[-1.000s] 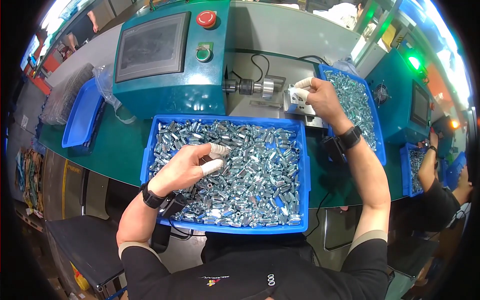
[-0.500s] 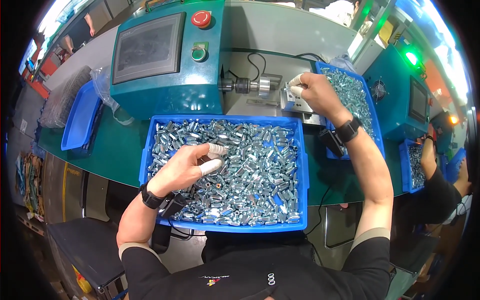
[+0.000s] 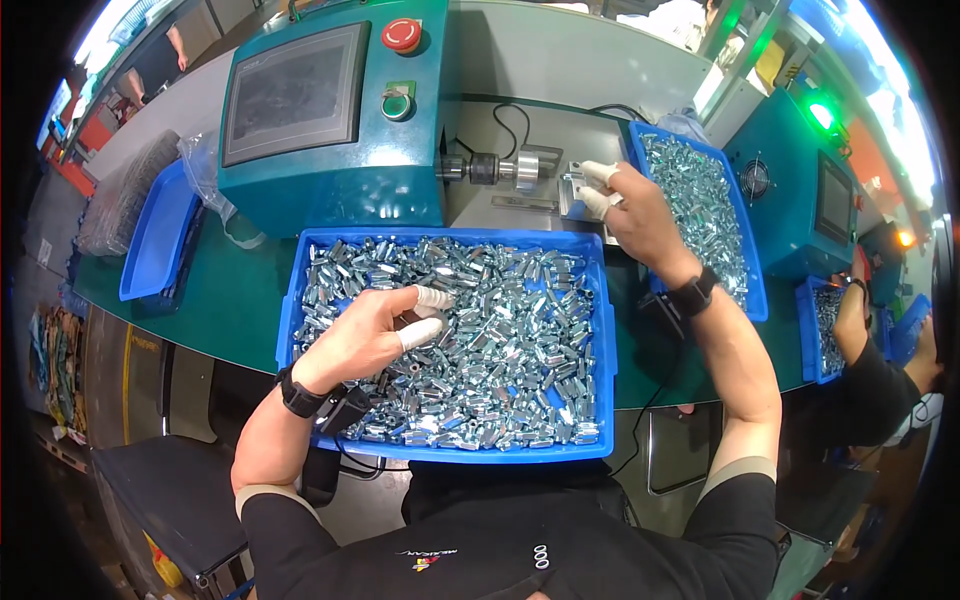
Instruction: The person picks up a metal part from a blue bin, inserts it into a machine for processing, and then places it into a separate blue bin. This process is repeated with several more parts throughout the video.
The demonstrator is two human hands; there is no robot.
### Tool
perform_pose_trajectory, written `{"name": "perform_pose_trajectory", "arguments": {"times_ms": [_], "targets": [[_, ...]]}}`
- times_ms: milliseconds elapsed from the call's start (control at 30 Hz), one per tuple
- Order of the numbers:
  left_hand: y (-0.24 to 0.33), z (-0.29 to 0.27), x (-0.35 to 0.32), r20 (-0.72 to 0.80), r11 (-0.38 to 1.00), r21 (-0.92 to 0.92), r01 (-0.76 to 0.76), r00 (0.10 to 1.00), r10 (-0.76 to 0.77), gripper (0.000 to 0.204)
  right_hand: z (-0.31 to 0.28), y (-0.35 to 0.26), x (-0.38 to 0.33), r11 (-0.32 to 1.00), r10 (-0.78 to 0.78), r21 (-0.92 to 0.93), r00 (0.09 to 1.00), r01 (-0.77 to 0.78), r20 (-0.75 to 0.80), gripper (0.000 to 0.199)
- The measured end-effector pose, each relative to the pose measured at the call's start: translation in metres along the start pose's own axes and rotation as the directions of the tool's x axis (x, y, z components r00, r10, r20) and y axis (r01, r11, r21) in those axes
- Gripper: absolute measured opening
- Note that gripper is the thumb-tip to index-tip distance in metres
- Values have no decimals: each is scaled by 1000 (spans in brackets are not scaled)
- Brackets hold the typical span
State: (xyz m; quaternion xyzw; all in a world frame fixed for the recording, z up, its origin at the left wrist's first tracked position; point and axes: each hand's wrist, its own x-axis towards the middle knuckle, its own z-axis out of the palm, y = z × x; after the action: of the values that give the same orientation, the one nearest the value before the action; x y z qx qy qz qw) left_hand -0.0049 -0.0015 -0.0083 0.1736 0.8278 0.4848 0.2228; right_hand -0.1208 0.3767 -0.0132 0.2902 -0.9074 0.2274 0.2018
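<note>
My left hand (image 3: 375,330), with white finger cots on its thumb and fingers, rests over hexagonal metal pieces (image 3: 500,350) in a blue tray (image 3: 607,370). Its thumb and fingertips curl but stay apart, and I make out no piece held between them. At the metal fixture block (image 3: 572,190), my right hand (image 3: 645,220) has its cotted thumb and fingers spread apart at the block's right side. The hand hides part of the block. Left of the block, a chuck with a round silver end (image 3: 526,172) juts from the green machine (image 3: 330,195).
A second blue tray (image 3: 757,290) of metal pieces stands right, beside another green machine (image 3: 800,200). At far left are an empty blue tray (image 3: 150,245) and a clear plastic bag (image 3: 205,165). A co-worker's arm (image 3: 855,320) reaches to a tray at far right.
My right hand has shifted slightly right and down at the fixture, and its thumb and fingers have spread. My left hand stays in place over the tray.
</note>
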Motion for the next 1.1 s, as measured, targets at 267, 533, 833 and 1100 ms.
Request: {"name": "perform_pose_trajectory", "arguments": {"times_ms": [267,533,833,1100], "targets": [[-1,2,1,-3,1000,7,15,1000,-15,36,4,-10,-9,405,535,662,751,-630,387,43],[4,3,0,-1,1000,13,-3,1000,3,36,-5,-13,-3,449,480,631,766,-633,427,47],[7,2,0,19,999,-15,-35,999,35,37,4,-14,14,564,390,572,802,-596,451,39],[8,-2,4,28,999,-32,-9,1000,10,37,14,9,22,511,261,688,855,-516,448,38]]}}
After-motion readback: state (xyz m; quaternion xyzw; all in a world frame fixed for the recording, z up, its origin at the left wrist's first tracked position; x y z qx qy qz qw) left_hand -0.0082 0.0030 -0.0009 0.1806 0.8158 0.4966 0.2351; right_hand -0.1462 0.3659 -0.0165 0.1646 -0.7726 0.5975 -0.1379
